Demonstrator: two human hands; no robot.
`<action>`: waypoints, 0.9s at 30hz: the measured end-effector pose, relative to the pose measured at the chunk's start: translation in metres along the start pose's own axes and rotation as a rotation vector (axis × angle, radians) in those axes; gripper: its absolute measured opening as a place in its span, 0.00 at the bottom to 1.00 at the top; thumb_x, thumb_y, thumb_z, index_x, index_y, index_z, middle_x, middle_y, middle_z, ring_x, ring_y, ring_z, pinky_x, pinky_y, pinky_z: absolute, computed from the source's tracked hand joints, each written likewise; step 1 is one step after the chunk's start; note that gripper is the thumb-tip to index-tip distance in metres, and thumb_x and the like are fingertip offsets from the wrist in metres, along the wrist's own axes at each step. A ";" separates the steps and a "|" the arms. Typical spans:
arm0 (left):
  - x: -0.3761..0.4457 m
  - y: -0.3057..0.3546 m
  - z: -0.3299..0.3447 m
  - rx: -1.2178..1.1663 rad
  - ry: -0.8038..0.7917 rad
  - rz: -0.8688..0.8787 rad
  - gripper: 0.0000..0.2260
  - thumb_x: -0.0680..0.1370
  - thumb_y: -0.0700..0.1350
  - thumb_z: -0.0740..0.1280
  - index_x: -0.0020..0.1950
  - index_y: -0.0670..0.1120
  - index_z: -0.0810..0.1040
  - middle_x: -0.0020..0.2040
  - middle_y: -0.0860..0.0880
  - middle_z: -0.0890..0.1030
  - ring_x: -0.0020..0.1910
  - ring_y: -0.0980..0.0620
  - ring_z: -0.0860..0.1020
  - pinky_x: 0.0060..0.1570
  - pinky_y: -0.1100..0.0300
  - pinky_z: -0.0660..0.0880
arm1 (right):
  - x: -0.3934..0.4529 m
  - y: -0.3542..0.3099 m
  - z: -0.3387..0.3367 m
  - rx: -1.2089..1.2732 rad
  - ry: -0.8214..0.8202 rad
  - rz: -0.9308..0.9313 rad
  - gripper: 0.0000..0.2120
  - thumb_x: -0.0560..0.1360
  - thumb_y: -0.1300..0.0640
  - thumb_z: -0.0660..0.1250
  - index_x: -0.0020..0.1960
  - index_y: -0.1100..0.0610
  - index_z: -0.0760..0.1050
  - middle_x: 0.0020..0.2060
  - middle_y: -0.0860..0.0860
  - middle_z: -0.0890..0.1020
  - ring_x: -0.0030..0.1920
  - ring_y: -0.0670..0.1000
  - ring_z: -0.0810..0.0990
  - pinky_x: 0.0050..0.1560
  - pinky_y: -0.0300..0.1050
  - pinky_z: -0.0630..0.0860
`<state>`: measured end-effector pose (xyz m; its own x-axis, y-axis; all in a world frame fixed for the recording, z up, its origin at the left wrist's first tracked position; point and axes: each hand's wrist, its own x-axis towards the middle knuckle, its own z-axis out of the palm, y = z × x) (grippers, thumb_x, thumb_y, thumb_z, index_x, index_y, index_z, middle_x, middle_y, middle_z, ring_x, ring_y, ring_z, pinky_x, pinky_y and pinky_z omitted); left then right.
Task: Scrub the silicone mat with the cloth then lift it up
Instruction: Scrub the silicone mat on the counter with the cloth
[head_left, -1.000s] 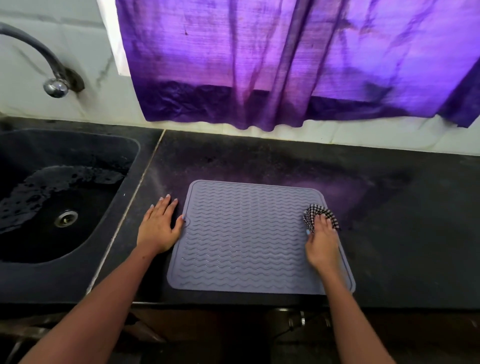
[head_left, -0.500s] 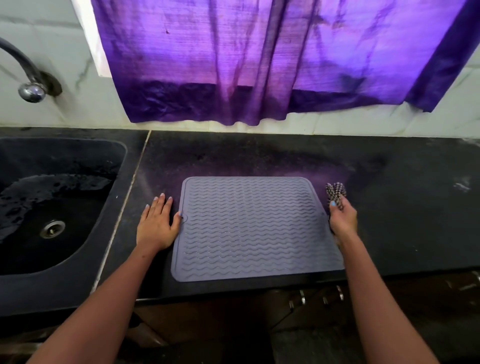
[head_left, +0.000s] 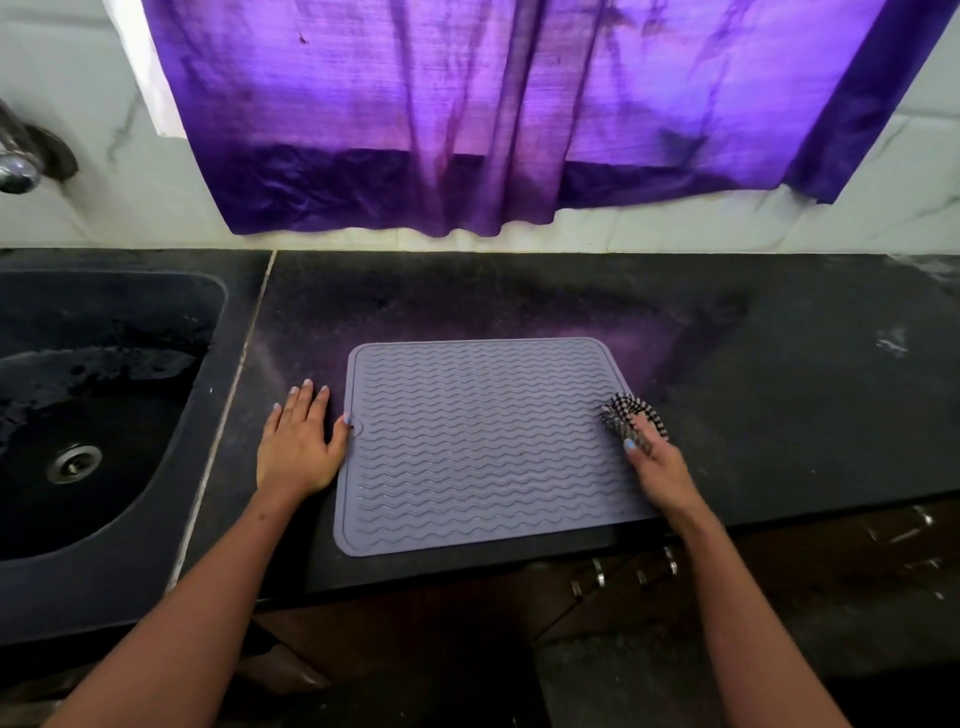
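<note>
Dark stone table (head_left: 779, 395): left hand (head_left: 298, 447), fingers flat, steadies grey ribbed silicone mat (head_left: 483, 441); right hand (head_left: 657, 467) fingers clamp checked cloth (head_left: 626, 415) at the mat's right edge for scrubbing.

We count one silicone mat (head_left: 483, 441), one checked cloth (head_left: 626, 415), two hands, one sink (head_left: 104, 415), one curtain (head_left: 467, 114).

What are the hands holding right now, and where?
The right hand grips the bunched checkered cloth at its near end; the left hand lies flat, holding nothing.
</note>
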<state>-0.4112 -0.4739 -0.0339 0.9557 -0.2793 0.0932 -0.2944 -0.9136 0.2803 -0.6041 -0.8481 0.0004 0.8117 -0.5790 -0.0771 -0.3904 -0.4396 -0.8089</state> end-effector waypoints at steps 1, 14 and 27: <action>0.000 0.000 0.000 0.001 -0.003 -0.001 0.35 0.74 0.62 0.42 0.76 0.44 0.58 0.77 0.44 0.55 0.77 0.47 0.52 0.75 0.51 0.47 | 0.001 -0.004 -0.009 0.205 -0.015 0.077 0.20 0.79 0.66 0.56 0.71 0.61 0.65 0.69 0.55 0.69 0.69 0.52 0.68 0.67 0.38 0.64; 0.001 -0.001 0.000 0.004 -0.002 0.000 0.34 0.75 0.61 0.43 0.76 0.44 0.59 0.77 0.44 0.56 0.77 0.47 0.52 0.74 0.51 0.47 | -0.052 0.002 0.031 -0.635 0.230 -0.013 0.25 0.79 0.59 0.55 0.74 0.63 0.56 0.74 0.58 0.59 0.75 0.57 0.55 0.74 0.50 0.51; -0.001 0.002 -0.003 0.006 -0.015 0.006 0.26 0.81 0.56 0.50 0.76 0.44 0.57 0.78 0.44 0.53 0.77 0.48 0.50 0.75 0.52 0.45 | -0.026 -0.077 0.014 0.250 0.360 0.327 0.18 0.80 0.57 0.56 0.69 0.54 0.67 0.55 0.50 0.74 0.51 0.51 0.74 0.55 0.44 0.70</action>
<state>-0.4123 -0.4746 -0.0308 0.9538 -0.2893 0.0807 -0.3003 -0.9136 0.2742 -0.5889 -0.7898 0.0569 0.4482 -0.8760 -0.1784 -0.4465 -0.0465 -0.8936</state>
